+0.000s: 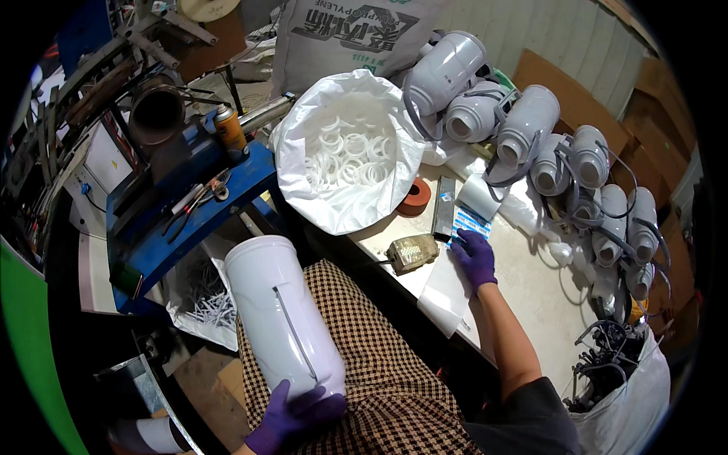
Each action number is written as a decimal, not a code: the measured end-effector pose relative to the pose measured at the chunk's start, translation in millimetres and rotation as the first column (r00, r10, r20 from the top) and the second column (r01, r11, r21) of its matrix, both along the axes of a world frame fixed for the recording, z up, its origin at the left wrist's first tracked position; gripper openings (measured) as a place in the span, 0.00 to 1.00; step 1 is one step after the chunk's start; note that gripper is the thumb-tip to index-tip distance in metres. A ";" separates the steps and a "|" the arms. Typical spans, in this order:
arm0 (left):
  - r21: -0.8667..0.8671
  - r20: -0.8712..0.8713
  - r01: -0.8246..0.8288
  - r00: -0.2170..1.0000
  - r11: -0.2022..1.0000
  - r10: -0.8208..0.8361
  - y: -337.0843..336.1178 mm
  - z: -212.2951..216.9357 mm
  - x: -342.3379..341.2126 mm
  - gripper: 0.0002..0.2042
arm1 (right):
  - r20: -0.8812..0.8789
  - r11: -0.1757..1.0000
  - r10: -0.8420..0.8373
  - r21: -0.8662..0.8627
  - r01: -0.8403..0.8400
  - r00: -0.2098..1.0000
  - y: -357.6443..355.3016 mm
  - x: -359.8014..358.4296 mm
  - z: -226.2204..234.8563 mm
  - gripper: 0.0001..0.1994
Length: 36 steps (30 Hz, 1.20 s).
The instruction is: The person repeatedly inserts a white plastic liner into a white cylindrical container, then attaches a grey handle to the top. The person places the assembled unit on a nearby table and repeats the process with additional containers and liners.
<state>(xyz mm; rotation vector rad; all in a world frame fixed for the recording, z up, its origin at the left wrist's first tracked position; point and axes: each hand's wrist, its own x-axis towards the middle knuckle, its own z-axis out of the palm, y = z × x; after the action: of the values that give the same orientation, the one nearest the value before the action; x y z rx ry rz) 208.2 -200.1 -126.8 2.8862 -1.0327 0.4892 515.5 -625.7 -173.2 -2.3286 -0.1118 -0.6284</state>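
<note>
A pale plastic canister (282, 311) lies tilted across my lap, its wide rim away from me. A narrow dark slit runs along its side. My left hand (299, 415), in a purple glove, holds the canister's near end, the fingers spread over its lower wall. My right hand (475, 258), also gloved in purple, is on the table with its fingertips closed at the edge of a blue-and-white label (472, 221). The label is on a strip from a white roll (481, 196). The strip's pale backing paper (446, 292) hangs over the table's near edge.
A white bag (292, 201) of translucent rings stands ahead. Beside it are an orange tape roll (415, 199), a metal bar (444, 208) and a tape-wrapped box (412, 253). Several grey canisters (529, 121) crowd the right. Pliers (182, 216) lie on a blue bench (152, 262).
</note>
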 end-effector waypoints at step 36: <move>0.337 0.079 0.007 0.996 0.941 -0.036 15.9 -25.0 -10.5 0.29 | -0.304 0.629 0.777 0.358 -0.690 0.551 321.0 10.2 90.0 0.13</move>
<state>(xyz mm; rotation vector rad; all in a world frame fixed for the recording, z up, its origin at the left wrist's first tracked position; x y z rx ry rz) 197.7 -184.1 -151.8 3.1680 -1.2746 0.4792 525.7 -304.7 -83.2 -1.8985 -0.7536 0.3153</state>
